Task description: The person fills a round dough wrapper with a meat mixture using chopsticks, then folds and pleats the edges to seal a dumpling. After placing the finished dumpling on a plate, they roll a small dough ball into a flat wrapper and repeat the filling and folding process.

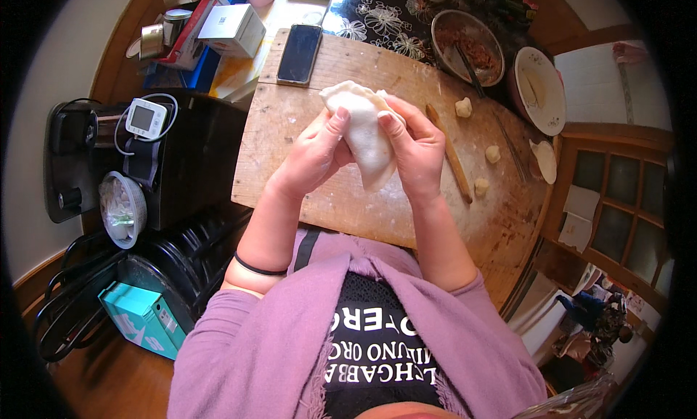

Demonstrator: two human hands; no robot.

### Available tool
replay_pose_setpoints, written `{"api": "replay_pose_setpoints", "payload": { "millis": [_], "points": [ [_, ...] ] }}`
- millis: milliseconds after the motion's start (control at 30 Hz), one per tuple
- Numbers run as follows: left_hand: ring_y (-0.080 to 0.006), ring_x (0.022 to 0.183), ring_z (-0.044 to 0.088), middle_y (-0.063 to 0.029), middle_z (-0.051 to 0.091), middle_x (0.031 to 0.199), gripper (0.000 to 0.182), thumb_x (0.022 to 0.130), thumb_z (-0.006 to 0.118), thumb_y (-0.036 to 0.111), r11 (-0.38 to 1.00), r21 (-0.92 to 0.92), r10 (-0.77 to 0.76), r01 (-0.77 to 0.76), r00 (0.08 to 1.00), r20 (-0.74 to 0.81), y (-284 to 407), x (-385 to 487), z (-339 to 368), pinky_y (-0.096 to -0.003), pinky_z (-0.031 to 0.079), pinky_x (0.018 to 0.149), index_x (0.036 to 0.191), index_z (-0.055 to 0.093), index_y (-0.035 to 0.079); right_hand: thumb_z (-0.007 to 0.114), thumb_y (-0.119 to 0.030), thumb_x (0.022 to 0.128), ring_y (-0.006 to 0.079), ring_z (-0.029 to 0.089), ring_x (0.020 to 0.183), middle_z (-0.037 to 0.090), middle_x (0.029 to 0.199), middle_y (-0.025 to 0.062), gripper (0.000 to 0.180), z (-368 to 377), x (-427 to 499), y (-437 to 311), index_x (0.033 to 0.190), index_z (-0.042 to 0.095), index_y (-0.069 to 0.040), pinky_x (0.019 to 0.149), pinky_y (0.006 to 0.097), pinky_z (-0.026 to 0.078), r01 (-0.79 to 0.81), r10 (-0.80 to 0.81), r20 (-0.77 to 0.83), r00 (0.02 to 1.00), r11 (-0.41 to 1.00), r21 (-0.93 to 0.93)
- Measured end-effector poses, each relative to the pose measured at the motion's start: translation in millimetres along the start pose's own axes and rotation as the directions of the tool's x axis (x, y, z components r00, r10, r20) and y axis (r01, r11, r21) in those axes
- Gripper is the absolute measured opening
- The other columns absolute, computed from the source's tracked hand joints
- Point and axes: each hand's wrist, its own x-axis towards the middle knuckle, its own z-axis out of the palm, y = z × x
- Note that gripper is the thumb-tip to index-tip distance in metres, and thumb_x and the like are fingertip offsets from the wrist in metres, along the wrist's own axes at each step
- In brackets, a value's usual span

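Note:
A large, half-moon dough dumpling [364, 136] with a pinched edge is held above a floured wooden board [337, 206]. My left hand [318, 152] grips its left side, thumb on top. On its right edge, my right hand [416, 146] pinches the dough between thumb and fingers. A wooden rolling pin [450, 157] lies on the board just right of my right hand. Small dough pieces [463, 108] rest beyond it, near a pair of chopsticks [511, 146]. The undersides of both hands' grips are partly hidden by the dumpling.
At the board's far edge lies a smartphone [299, 54]. Top right stand a metal bowl [442, 24] of meat filling with chopsticks and a white bowl [556, 106]. Boxes [234, 31] are stacked top left; a blood pressure monitor [146, 119] and a plastic basket [139, 217] sit at left.

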Motion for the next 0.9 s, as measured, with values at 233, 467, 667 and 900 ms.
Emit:
{"api": "replay_pose_setpoints", "payload": {
  "millis": [233,467,667,900],
  "points": [
    [-0.0182,0.117,0.056,-0.0073,0.051,0.131,0.046,0.103,0.048,0.03,0.989,0.138,0.073,-0.062,0.994,-0.076,-4.2,2.1,0.3,-0.0355,0.052,0.094,0.142,0.036,0.009,0.07,-0.007,0.089,0.0152,0.063,0.104,0.069,0.113,0.0144,0.018,-5.0,-2.3,11.0,0.104,0.071,0.003,0.091,0.0274,0.05,0.063,-0.063,0.008,0.998,0.998,-0.031],
    [-0.0144,0.112,0.058,-0.0046,0.054,0.126,0.042,0.102,0.052,0.029,0.985,0.164,0.071,-0.051,0.991,-0.117,-10.2,-0.4,-3.4,-0.0326,0.055,0.087,0.138,0.039,0.013,0.073,-0.006,0.086,0.0145,0.064,0.099,0.07,0.107,0.0121,0.018,-1.8,-4.8,11.4,0.102,0.071,0.003,0.088,0.0257,0.051,0.113,-0.113,0.003,0.994,0.989,-0.092],
    [-0.0144,0.111,0.057,-0.0051,0.053,0.126,0.043,0.102,0.053,0.028,0.981,0.195,0.043,-0.018,0.991,-0.125,-14.1,-3.1,-5.1,-0.0324,0.055,0.087,0.139,0.038,0.013,0.073,-0.005,0.086,0.015,0.064,0.098,0.07,0.106,0.0116,0.016,1.3,-8.7,12.4,0.101,0.071,0.002,0.087,0.0259,0.051,0.125,-0.127,-0.004,0.992,0.982,-0.141],
    [-0.0131,0.111,0.056,-0.005,0.052,0.127,0.045,0.102,0.053,0.027,0.969,0.245,0.009,0.021,0.992,-0.124,-9.2,-6.8,-2.9,-0.0309,0.054,0.086,0.141,0.038,0.011,0.073,-0.005,0.086,0.0157,0.063,0.103,0.068,0.111,0.0127,0.019,1.8,-7.3,14.9,0.104,0.072,0.001,0.09,0.0273,0.05,0.152,-0.153,0.007,0.988,0.975,-0.16]
  ]
}}
